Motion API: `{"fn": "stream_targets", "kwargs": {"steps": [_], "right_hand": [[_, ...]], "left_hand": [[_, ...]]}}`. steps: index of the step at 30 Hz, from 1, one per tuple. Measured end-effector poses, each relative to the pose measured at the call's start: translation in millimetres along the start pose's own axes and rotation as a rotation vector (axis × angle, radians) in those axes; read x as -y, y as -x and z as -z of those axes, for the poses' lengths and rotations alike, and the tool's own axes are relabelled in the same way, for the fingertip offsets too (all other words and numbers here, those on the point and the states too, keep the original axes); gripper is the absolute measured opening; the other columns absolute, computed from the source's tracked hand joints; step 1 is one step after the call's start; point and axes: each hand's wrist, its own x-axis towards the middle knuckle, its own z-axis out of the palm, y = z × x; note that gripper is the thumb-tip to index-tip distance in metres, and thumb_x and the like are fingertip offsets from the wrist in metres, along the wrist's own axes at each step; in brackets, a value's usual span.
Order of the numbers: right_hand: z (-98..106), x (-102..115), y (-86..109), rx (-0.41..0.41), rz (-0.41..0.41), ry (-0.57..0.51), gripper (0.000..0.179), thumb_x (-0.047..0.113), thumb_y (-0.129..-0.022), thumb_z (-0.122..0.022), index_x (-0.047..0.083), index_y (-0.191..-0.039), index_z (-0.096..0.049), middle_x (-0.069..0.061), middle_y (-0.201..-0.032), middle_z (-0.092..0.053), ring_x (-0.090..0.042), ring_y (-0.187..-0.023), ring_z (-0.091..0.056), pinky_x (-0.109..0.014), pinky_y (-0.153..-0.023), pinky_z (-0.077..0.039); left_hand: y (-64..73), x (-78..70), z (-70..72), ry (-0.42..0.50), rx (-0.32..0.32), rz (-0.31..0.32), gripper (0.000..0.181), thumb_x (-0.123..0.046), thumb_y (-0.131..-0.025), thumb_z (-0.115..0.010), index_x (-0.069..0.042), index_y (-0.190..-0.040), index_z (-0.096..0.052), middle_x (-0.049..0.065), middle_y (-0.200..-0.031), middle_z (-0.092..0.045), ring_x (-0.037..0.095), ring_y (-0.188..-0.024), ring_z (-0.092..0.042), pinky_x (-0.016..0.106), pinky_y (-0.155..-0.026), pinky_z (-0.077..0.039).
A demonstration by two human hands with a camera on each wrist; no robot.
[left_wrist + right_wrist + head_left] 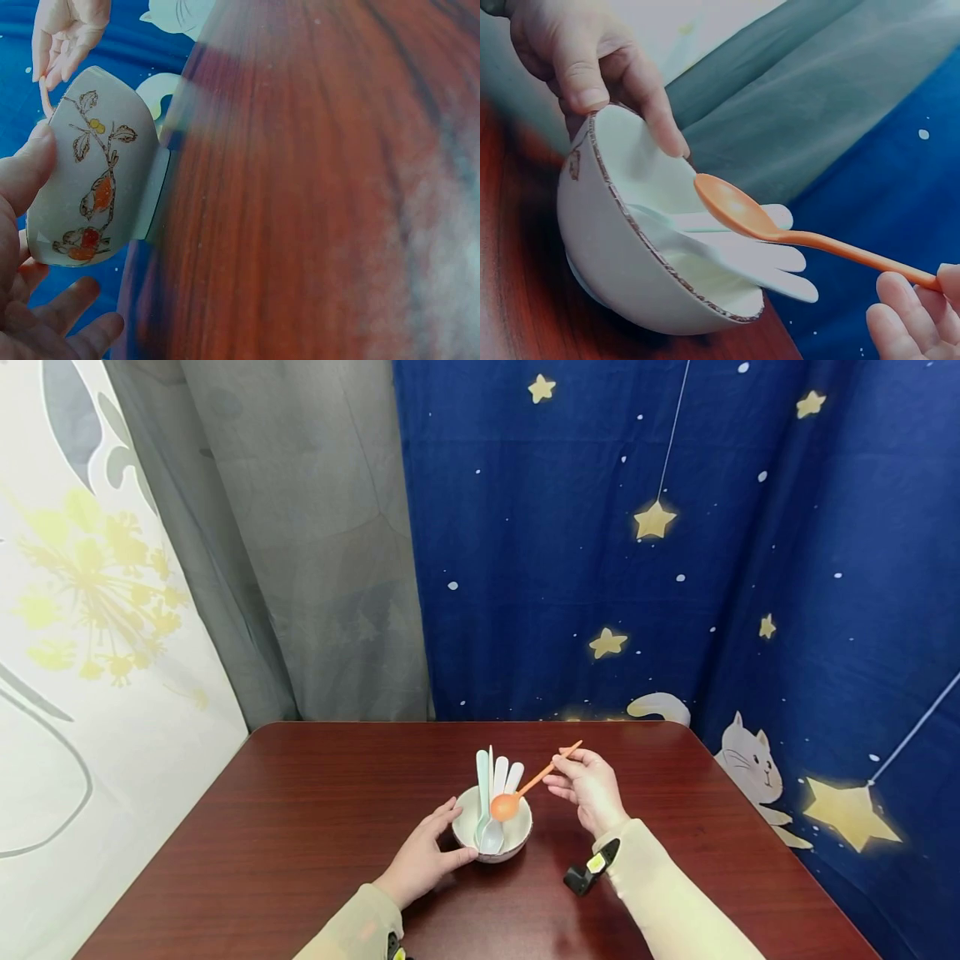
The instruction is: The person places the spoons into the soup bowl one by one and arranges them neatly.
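A white bowl (521,841) with a brown speckled rim and painted orange fruit on its side stands on the table. My left hand (429,857) grips it at the left of the rim, thumb near the front and fingers further back. Several pale spoons (784,281), white and mint green, lean in the bowl, their handles rising past the far rim. High on its handle, an orange spoon (504,807) is pinched by my right hand (592,789). The orange spoon's bowl end hangs over the white bowl, pointing down and left.
The dark red wooden table (337,802) extends around the bowl. Behind it hang a grey curtain (315,543) and a blue star-patterned curtain (540,543). A black wrist device (588,870) sits on the right sleeve.
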Motion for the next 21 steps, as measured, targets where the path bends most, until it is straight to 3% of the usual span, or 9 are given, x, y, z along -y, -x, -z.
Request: {"fn": "stream_targets", "kwargs": {"steps": [21], "right_hand": [[-13.3,-14.5,0.6,0.109,-0.02,0.099,0.022,0.001,-0.089,-0.064,-0.002,-0.11,-0.058,-0.01,-0.086,-0.068,-0.024,-0.066,-0.07,-0.042,-0.068,-0.057]], "left_hand": [[-0.2,0.8,-0.5,-0.014,-0.001,-0.008,0.079,-0.044,-0.076,-0.079,0.0,-0.136,-0.053,0.014,-0.15,-0.039,0.031,-0.137,-0.035,0.052,-0.108,-0.031]]}}
